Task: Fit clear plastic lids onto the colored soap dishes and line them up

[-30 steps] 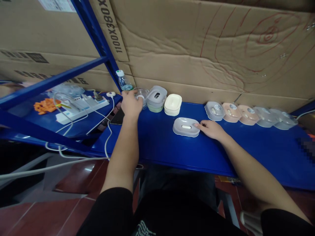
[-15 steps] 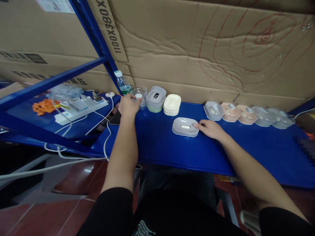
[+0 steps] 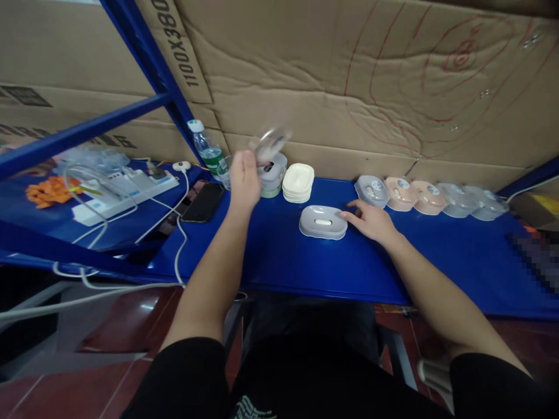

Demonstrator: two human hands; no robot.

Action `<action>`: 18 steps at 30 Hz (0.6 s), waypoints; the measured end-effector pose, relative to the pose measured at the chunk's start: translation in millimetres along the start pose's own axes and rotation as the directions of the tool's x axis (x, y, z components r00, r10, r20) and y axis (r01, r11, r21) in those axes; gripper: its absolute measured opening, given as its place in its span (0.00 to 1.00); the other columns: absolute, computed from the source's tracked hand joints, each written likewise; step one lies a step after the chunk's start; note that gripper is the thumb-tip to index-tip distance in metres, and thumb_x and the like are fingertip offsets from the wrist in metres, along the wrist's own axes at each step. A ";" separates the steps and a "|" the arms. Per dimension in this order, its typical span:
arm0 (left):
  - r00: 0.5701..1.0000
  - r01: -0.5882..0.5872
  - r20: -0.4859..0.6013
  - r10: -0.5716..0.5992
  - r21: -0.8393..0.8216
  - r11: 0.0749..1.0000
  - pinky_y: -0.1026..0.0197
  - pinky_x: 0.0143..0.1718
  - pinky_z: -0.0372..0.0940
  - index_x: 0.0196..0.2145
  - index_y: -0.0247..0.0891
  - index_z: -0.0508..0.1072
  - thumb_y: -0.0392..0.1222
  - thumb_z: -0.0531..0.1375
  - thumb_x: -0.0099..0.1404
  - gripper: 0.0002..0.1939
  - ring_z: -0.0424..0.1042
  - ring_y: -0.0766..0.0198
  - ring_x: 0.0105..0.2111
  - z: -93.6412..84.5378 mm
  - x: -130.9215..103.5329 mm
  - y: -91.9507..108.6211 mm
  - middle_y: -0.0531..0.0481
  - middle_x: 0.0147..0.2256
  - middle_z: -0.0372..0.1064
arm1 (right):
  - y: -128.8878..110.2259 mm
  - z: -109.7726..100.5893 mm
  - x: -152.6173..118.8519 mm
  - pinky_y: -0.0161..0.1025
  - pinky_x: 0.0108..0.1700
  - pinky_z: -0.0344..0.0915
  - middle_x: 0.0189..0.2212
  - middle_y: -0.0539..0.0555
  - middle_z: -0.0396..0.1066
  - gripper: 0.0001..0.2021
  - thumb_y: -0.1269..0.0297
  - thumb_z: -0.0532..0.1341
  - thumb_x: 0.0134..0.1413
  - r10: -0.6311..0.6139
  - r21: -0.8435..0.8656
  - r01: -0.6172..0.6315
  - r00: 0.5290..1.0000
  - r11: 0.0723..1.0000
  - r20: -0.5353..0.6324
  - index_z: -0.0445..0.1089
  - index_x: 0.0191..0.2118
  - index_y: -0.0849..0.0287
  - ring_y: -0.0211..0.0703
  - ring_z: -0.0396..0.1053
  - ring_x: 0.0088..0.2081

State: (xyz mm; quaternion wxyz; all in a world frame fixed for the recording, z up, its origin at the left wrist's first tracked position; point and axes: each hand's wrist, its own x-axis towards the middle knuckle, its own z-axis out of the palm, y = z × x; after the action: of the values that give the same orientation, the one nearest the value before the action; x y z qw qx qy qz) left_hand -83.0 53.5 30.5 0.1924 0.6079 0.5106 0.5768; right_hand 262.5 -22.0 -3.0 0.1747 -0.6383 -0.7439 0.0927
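Note:
My left hand (image 3: 245, 179) is closed on a clear plastic lid (image 3: 274, 139), raised and tilted, its outline smeared by motion. Below the lid stands a stack of grey trays (image 3: 276, 172) over a green one, partly covered by the hand and lid. A shallow grey oval dish (image 3: 324, 215) with a white oblong piece (image 3: 323, 222) in its middle lies on the blue tabletop. At that dish's right edge is my right hand (image 3: 371, 220), thumb by the rim and fingers apart. Cream-coloured trays (image 3: 299, 177) are stacked behind the dish.
Several lidded boxes, grey and pink (image 3: 400, 192), stand in a row at the back right. To the left are a water bottle (image 3: 211, 152), a phone (image 3: 203, 202), a white power strip (image 3: 124, 198) with cables, and a blue shelf post (image 3: 146, 58). Cardboard (image 3: 314, 81) rises behind.
My left hand has lifted the clear lid from beside the bottle, up and to the right. My right hand's fingers have spread at the dish's edge. The camera view has shifted slightly.

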 end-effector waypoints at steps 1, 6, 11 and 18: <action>0.998 0.034 0.058 -0.027 -0.125 0.992 0.63 0.23 0.57 0.38 0.42 0.62 0.71 0.38 0.76 0.31 0.63 0.72 0.18 12.9 -7.8 5.4 0.50 0.34 0.77 | 0.2 -1.2 -0.8 0.46 0.36 0.68 0.37 0.58 0.81 0.31 0.35 0.58 0.64 -0.023 0.020 0.024 0.998 1.000 -0.052 0.72 0.58 0.56 0.56 0.78 0.39; 0.840 0.241 0.536 -0.085 -0.229 0.943 0.65 0.22 0.59 0.31 0.40 0.64 0.70 0.41 0.76 0.33 0.67 0.69 0.17 57.8 -48.6 30.0 0.48 0.21 0.75 | 1.7 -3.1 -4.7 0.51 0.38 0.75 0.53 0.63 0.77 0.48 0.38 0.62 0.61 -0.173 0.171 0.213 0.959 0.962 -0.226 0.45 0.77 0.57 0.52 0.78 0.34; 0.727 0.388 0.646 -0.234 -0.104 0.916 0.64 0.24 0.61 0.26 0.41 0.64 0.70 0.40 0.77 0.36 0.72 0.66 0.19 63.9 -58.8 32.3 0.50 0.15 0.67 | -1.6 -2.8 -8.0 0.56 0.43 0.78 0.57 0.64 0.77 0.51 0.38 0.63 0.60 -0.245 0.201 0.281 0.952 0.938 -0.185 0.39 0.78 0.54 0.59 0.80 0.39; 0.758 0.342 0.610 -0.229 -0.072 0.937 0.63 0.26 0.62 0.29 0.39 0.70 0.71 0.40 0.76 0.37 0.72 0.65 0.20 68.4 -55.4 14.0 0.50 0.16 0.69 | -0.1 -0.6 -5.3 0.63 0.52 0.76 0.54 0.63 0.79 0.57 0.31 0.66 0.52 -0.252 0.089 0.268 0.955 0.959 -0.155 0.44 0.78 0.55 0.66 0.80 0.47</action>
State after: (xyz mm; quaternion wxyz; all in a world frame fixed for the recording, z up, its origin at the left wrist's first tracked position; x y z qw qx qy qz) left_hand -5.7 25.5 -3.8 0.4817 0.6520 0.4578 0.3650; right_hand 263.4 -27.3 -3.1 0.2722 -0.5293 -0.8011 0.0636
